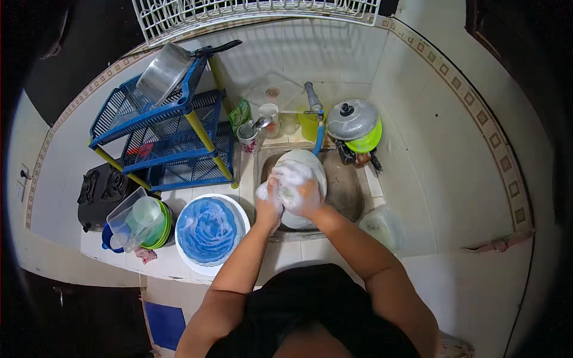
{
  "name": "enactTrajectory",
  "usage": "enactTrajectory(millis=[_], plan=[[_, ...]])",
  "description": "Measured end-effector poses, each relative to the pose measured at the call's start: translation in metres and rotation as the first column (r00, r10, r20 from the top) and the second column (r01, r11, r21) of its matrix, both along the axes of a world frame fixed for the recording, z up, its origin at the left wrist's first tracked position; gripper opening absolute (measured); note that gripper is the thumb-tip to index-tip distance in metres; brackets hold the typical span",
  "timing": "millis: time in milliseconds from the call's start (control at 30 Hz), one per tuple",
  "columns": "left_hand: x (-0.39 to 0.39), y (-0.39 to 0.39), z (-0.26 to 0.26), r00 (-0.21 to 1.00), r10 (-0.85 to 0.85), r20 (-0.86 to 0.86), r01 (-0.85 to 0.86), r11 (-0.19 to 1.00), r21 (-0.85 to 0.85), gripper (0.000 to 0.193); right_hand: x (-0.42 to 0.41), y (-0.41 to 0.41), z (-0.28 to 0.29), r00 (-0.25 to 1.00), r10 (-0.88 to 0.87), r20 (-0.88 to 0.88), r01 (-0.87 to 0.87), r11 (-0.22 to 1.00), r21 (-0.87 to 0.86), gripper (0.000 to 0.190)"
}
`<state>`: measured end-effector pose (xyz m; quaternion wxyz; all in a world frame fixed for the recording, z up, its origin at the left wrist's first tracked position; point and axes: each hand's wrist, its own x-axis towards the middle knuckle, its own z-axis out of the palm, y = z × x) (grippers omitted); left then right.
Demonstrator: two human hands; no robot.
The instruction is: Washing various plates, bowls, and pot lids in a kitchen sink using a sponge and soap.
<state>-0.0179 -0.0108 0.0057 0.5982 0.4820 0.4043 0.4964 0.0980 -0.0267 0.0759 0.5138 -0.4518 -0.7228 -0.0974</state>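
Both of my hands are over the sink (347, 185), covered in thick white foam. My left hand (269, 203) is at the left of a foamy mass, fingers curled against it; whether it grips a dish or a sponge is hidden by suds. My right hand (309, 197) presses into the same foam from the right. Under and behind them a white plate (315, 163) lies in the sink. A blue hose (319, 139) runs from the faucet (313, 100) down into the basin behind the plate.
At left are a blue basin of sudsy water (207, 230), stacked plastic containers (145, 219), a black stove (103, 192) and a blue rack (165, 134) with a metal pot (164, 74). Behind stand cups (249, 138); at right, a lidded pan (352, 120) and a clear tub (382, 228).
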Motion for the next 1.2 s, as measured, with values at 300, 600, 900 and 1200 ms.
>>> enactTrajectory(millis=[300, 600, 900, 1200], plan=[[-0.009, 0.001, 0.008, 0.969, -0.008, -0.247, 0.054, 0.982, 0.182, 0.049, 0.018, 0.022, -0.047, 0.979, -0.195, -0.063, 0.192, 0.98, -0.048, 0.014], [-0.007, 0.004, -0.005, 0.99, -0.019, -0.141, 0.02, 1.0, 0.003, 0.053, 0.057, 0.041, -0.089, 0.884, -0.365, -0.292, 0.163, 0.827, -0.538, 0.016], [-0.003, 0.014, 0.007, 0.987, -0.155, 0.047, 0.161, 0.976, -0.147, 0.051, 0.04, 0.039, -0.047, 0.973, 0.223, 0.049, -0.2, 0.936, -0.289, 0.025], [0.004, 0.039, -0.005, 0.86, 0.099, 0.501, 0.143, 0.895, -0.422, 0.045, 0.066, 0.007, -0.13, 0.817, -0.441, -0.37, 0.317, 0.882, -0.35, 0.03]])
